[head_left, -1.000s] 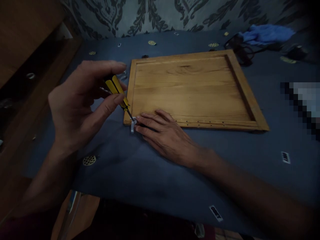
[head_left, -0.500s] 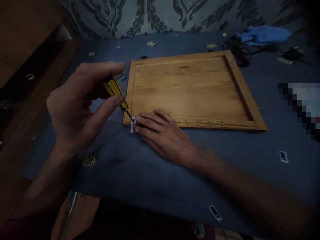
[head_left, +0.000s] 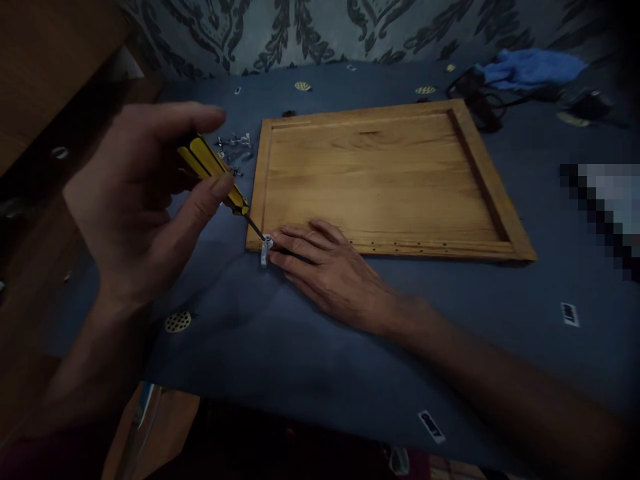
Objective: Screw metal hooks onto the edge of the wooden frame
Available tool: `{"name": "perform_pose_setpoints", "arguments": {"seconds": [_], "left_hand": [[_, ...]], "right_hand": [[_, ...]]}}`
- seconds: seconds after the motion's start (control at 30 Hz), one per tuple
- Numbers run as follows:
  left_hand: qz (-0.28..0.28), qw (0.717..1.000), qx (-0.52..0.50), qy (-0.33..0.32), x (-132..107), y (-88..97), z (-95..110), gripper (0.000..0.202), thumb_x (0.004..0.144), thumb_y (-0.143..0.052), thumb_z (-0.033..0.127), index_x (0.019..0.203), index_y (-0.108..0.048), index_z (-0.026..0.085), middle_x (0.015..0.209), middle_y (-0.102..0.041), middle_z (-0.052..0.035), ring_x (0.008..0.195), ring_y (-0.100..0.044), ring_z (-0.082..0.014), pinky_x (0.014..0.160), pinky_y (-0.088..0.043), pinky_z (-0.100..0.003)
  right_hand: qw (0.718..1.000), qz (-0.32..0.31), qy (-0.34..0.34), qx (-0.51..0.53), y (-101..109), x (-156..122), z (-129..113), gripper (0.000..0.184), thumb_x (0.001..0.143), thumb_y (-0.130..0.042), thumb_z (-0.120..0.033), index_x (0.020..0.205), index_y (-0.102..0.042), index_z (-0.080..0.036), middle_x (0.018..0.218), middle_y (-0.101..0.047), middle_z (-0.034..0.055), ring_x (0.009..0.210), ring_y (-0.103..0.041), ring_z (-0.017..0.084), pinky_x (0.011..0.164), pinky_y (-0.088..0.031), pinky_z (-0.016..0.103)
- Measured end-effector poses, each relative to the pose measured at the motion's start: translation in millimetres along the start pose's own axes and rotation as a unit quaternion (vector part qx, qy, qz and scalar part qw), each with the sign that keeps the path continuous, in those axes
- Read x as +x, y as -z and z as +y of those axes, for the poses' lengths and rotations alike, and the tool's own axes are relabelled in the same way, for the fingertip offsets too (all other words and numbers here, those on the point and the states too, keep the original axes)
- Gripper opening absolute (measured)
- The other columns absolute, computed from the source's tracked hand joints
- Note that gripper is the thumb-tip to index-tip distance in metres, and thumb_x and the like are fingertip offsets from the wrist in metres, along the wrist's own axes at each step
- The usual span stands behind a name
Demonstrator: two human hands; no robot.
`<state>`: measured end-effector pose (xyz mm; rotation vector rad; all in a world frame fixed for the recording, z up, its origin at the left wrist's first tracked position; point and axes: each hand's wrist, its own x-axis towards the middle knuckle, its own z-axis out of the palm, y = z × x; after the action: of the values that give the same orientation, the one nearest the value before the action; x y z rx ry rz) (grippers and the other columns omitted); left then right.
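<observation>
My left hand (head_left: 135,200) is closed round a yellow-and-black screwdriver (head_left: 215,177), thumb and fingers pinching the handle. Its thin tip slants down to a small silver metal bracket (head_left: 265,250) at the near left corner of a framed wooden panel (head_left: 380,173). My right hand (head_left: 325,267) lies flat on the blue cloth, its fingertips pressed against the bracket and the panel's front edge. The panel lies flat on the blue cloth (head_left: 310,360), with a row of small holes along its front rail.
A little heap of metal fittings (head_left: 235,147) lies left of the panel's far corner. A blue rag (head_left: 530,67) and dark cables (head_left: 480,100) lie at the back right. A wooden shelf unit (head_left: 45,100) stands along the left. Round yellow patches dot the cloth.
My left hand has drawn back to the left and tilted the screwdriver lower, uncovering the metal fittings behind it. The tip stays at the bracket. My right hand has not moved.
</observation>
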<state>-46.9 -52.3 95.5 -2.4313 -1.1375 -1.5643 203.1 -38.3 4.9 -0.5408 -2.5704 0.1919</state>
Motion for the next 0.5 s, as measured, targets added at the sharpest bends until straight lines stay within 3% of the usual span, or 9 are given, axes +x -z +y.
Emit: {"name": "perform_pose_setpoints", "arguments": {"seconds": [0.1, 0.33, 0.5], "left_hand": [[-0.025, 0.993, 0.112, -0.017, -1, -2.5, 10, 0.05, 0.091, -0.079, 0.026, 0.139, -0.067, 0.034, 0.119, -0.071, 0.0011, 0.096, -0.076, -0.0206, 0.07, -0.069, -0.032], [-0.029, 0.993, 0.114, -0.027, 0, -2.9, 9, 0.048, 0.092, -0.079, 0.028, 0.138, -0.067, 0.033, 0.112, -0.072, 0.0006, 0.09, -0.077, -0.0192, 0.069, -0.07, -0.031], [-0.031, 0.993, 0.106, -0.035, 0, -3.4, 6, 0.051, 0.09, -0.082, 0.026, 0.138, -0.067, 0.032, 0.115, -0.074, -0.001, 0.088, -0.077, -0.0202, 0.063, -0.069, -0.032]], "right_hand": [[1.0, 0.0, 0.0, 0.003, 0, 1, 0, 0.033, 0.108, -0.05, -0.02, 0.134, -0.07, -0.02, 0.144, -0.069, 0.0116, 0.14, -0.06, 0.029, 0.117, -0.045, 0.058], [1.0, 0.008, 0.008, 0.004, 1, 2, -1, 0.033, 0.108, -0.05, -0.018, 0.134, -0.07, -0.016, 0.143, -0.07, 0.0135, 0.138, -0.061, 0.03, 0.116, -0.046, 0.059], [1.0, -0.003, 0.005, -0.01, 2, 2, -1, 0.033, 0.109, -0.049, -0.02, 0.135, -0.069, -0.02, 0.145, -0.068, 0.0104, 0.14, -0.059, 0.028, 0.118, -0.045, 0.056]]}}
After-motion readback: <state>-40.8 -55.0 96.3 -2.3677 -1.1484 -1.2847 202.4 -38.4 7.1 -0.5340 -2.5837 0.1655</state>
